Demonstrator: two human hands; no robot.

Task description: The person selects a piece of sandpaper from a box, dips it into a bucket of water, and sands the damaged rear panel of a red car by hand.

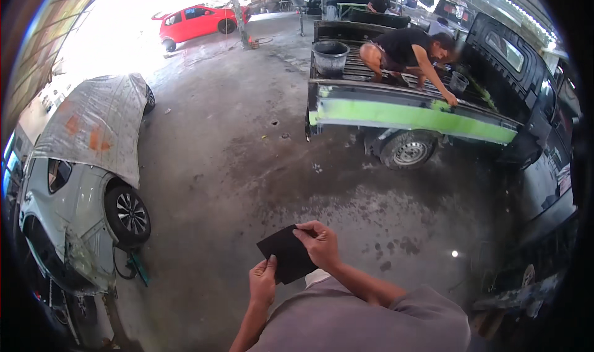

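Stained concrete floor (247, 166) spreads across our garage; at nine o'clock sits a white car (74, 203) under patched primer. At six o'clock, our left hand (262, 282) and right hand (319, 243) pinch a dark sanding sheet (286, 253). At two o'clock, a person (408, 52) crouches on a green-sided pickup (408, 113).

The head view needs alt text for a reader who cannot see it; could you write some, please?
Both hands, left hand and right hand, hold a dark sheet above a concrete floor. Ahead, a person crouches on a pickup truck with a green side; a white car stands left.
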